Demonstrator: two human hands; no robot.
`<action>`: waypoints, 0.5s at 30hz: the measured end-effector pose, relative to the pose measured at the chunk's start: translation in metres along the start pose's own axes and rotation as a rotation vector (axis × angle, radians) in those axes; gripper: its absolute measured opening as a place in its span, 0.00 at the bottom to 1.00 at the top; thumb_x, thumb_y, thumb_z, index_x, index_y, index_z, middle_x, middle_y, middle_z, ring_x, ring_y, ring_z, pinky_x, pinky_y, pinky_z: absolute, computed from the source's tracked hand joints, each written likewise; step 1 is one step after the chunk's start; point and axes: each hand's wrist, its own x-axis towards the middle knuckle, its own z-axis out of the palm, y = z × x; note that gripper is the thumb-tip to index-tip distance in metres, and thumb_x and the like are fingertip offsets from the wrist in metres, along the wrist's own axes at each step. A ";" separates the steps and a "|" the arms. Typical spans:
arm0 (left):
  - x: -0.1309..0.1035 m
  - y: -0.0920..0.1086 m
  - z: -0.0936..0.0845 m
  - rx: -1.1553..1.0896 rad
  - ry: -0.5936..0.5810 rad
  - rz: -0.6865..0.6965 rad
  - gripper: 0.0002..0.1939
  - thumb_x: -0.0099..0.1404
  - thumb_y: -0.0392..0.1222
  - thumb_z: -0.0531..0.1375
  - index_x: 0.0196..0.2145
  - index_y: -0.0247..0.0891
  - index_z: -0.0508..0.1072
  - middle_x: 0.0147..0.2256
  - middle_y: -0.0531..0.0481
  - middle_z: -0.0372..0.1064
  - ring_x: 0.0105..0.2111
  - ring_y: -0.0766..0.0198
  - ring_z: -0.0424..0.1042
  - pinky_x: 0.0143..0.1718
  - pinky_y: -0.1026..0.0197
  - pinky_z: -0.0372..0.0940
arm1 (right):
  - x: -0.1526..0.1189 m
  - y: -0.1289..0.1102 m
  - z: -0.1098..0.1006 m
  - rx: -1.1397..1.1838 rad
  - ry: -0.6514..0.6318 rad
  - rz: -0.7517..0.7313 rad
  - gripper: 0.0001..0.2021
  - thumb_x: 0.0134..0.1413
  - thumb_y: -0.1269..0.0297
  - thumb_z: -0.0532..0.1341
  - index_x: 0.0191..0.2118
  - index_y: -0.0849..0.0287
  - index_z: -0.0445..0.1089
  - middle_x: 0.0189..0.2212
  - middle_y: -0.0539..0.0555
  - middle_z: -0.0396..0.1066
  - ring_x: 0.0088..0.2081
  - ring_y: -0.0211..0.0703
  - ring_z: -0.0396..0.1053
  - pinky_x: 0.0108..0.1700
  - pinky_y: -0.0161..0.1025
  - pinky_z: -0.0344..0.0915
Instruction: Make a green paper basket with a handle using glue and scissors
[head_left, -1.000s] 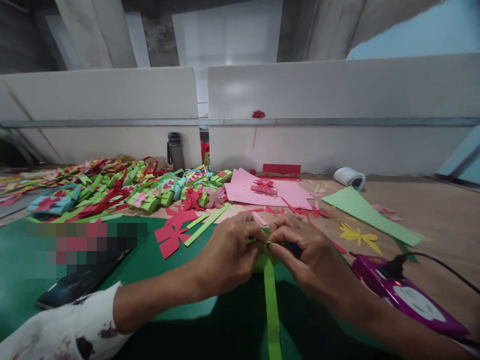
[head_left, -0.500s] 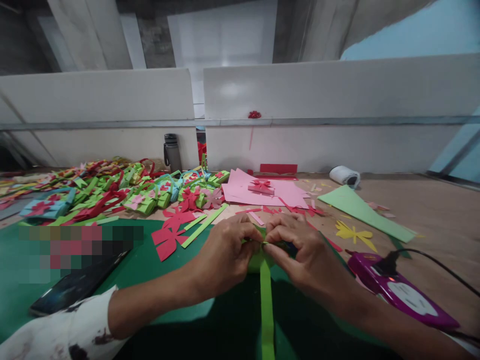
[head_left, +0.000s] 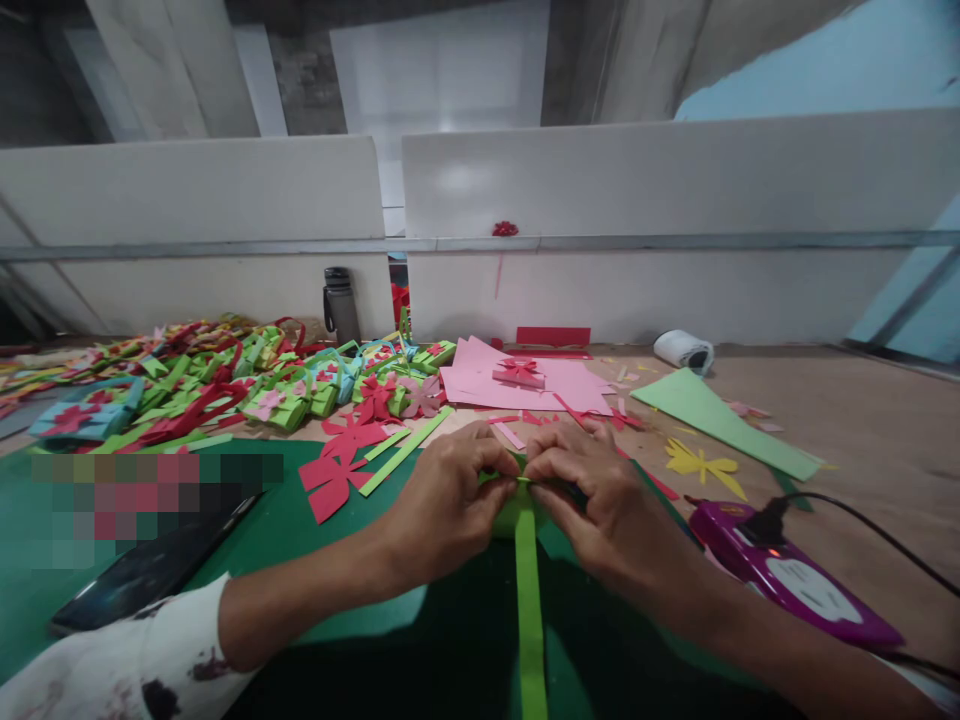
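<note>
My left hand (head_left: 456,492) and my right hand (head_left: 596,488) meet above the green mat (head_left: 390,625). Both pinch a small light-green paper piece (head_left: 507,520), thumbs and fingertips almost touching at its top edge. From the pinch a long light-green paper strip (head_left: 530,610) hangs down toward me and leaves the frame at the bottom. Most of the piece is hidden behind my fingers. Red paper flowers (head_left: 331,483) and loose green strips (head_left: 405,452) lie just left of my left hand.
Several small paper bags (head_left: 281,405) are heaped at the left back, near a grey bottle (head_left: 341,305). Pink sheets (head_left: 555,392), a pale green sheet (head_left: 720,420) and a yellow paper butterfly (head_left: 701,462) lie beyond my hands. A purple power strip (head_left: 795,580) sits right, a phone (head_left: 161,555) left.
The view has shifted slightly, so everything sits a little further left. Both hands keep the same pinch on the green paper, with hardly any movement.
</note>
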 end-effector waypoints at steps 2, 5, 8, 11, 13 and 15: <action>0.000 -0.001 0.001 0.014 0.007 -0.008 0.08 0.56 0.25 0.55 0.24 0.34 0.68 0.26 0.53 0.62 0.29 0.67 0.62 0.31 0.65 0.56 | 0.000 0.001 0.001 0.001 -0.005 -0.001 0.08 0.52 0.78 0.55 0.27 0.58 0.64 0.30 0.49 0.65 0.36 0.41 0.63 0.48 0.49 0.49; 0.000 -0.003 0.001 0.049 0.014 -0.002 0.08 0.56 0.25 0.55 0.25 0.34 0.68 0.27 0.53 0.63 0.30 0.67 0.63 0.31 0.65 0.57 | 0.001 0.002 0.002 0.000 -0.012 0.011 0.08 0.52 0.77 0.55 0.28 0.58 0.65 0.30 0.49 0.66 0.36 0.41 0.63 0.49 0.50 0.47; 0.001 -0.003 0.000 0.058 0.044 0.049 0.08 0.57 0.26 0.55 0.30 0.35 0.70 0.29 0.51 0.66 0.32 0.67 0.64 0.33 0.64 0.58 | 0.005 0.003 0.000 0.054 -0.011 0.079 0.07 0.52 0.75 0.54 0.26 0.58 0.64 0.30 0.49 0.66 0.36 0.42 0.64 0.48 0.48 0.50; 0.000 -0.001 -0.004 0.026 0.192 0.039 0.07 0.60 0.32 0.56 0.37 0.35 0.70 0.31 0.50 0.67 0.31 0.67 0.65 0.34 0.64 0.60 | 0.010 0.008 -0.007 0.170 -0.021 0.202 0.07 0.52 0.71 0.55 0.24 0.58 0.63 0.30 0.50 0.66 0.35 0.42 0.64 0.41 0.43 0.56; -0.003 0.000 -0.006 -0.036 0.242 -0.048 0.05 0.62 0.36 0.54 0.34 0.35 0.70 0.29 0.50 0.68 0.28 0.67 0.65 0.30 0.64 0.60 | 0.014 0.013 -0.012 0.234 -0.047 0.293 0.08 0.51 0.69 0.55 0.23 0.58 0.63 0.28 0.49 0.66 0.32 0.41 0.64 0.35 0.40 0.58; -0.006 -0.001 -0.007 -0.110 0.179 -0.157 0.09 0.64 0.39 0.53 0.31 0.35 0.70 0.27 0.50 0.69 0.27 0.66 0.67 0.29 0.64 0.61 | 0.017 0.018 -0.016 0.283 -0.069 0.371 0.09 0.49 0.67 0.55 0.21 0.58 0.63 0.27 0.49 0.66 0.29 0.40 0.63 0.30 0.37 0.57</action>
